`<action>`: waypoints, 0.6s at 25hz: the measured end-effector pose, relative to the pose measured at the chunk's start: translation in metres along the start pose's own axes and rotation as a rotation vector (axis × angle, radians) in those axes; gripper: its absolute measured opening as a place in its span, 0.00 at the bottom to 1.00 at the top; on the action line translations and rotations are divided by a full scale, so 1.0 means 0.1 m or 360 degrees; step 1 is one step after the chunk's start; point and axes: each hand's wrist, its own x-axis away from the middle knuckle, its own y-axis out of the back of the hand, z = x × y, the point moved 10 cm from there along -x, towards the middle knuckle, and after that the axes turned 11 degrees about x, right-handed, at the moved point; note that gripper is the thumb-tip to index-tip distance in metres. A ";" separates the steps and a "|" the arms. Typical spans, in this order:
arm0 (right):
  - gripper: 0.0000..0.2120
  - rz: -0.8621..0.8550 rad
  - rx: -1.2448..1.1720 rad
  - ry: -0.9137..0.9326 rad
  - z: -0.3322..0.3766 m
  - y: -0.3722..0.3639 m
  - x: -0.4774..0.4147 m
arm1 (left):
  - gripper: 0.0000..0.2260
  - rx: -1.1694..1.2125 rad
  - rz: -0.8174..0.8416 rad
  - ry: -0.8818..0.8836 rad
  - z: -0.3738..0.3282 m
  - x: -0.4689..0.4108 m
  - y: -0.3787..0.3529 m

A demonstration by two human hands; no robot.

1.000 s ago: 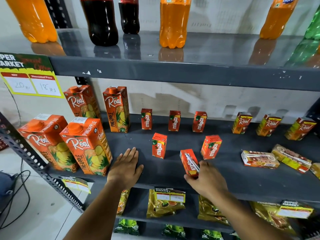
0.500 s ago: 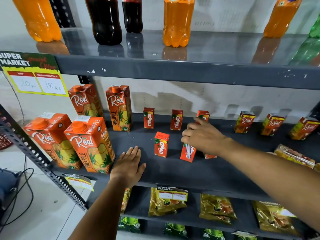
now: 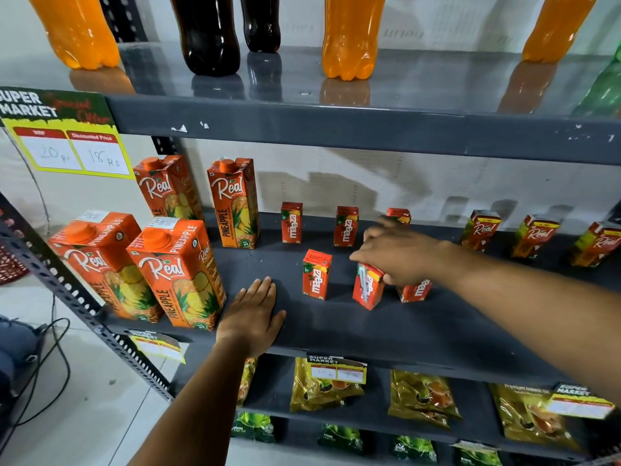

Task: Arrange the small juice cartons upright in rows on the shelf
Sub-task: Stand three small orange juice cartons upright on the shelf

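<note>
The small Maaza carton point(image 3: 368, 286) stood in the near row on the middle shelf point(image 3: 420, 334), directly under the right hand point(image 3: 398, 255), its long axis nearly vertical, top tipped slightly left. That hand reached in from the right, palm down, fingertips pinching the carton's top. The left hand point(image 3: 252, 317) lay flat, fingers spread, on the shelf's near edge.

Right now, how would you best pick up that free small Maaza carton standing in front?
Probably pinch the Maaza carton across its two narrow side faces near the top, coming from above: it stands upright, apart from its neighbours, its flat top exposed.
</note>
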 end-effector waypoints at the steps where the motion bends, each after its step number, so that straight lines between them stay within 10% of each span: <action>1: 0.26 0.0008 0.0208 -0.0021 0.01 0.02 -0.01 | 0.31 -0.0002 0.0000 -0.0002 0.00 0.00 0.00; 11: 0.36 -0.0132 -0.0208 -0.0718 -0.26 0.08 0.20 | 0.30 0.0015 0.0006 -0.0004 -0.01 0.00 0.00; 15: 0.27 -0.0172 -0.0507 -0.0858 -1.02 -0.13 0.84 | 0.27 0.0188 -0.0387 -0.0235 -0.30 0.29 0.30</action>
